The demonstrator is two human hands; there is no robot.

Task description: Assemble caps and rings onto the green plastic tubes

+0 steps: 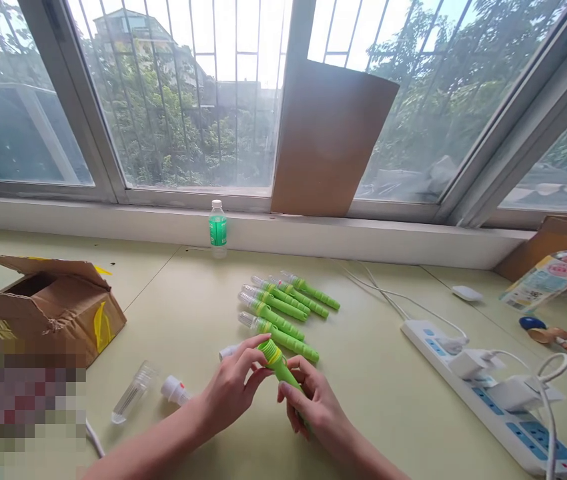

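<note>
Both my hands hold one green toy stick over the pale green table. My right hand wraps round its lower shaft. The fingers of my left hand pinch its round yellow-green top end. Just beyond them, several finished green sticks with clear caps lie side by side in a row. A clear plastic cap and a small white part with a red dot lie on the table left of my left forearm. Another white piece peeks out behind my left fingers.
An open cardboard box sits at the left. A small green-labelled bottle stands by the window sill. A white power strip with plugs and cables runs along the right. A cardboard sheet leans on the window. A packet and wooden toy lie far right.
</note>
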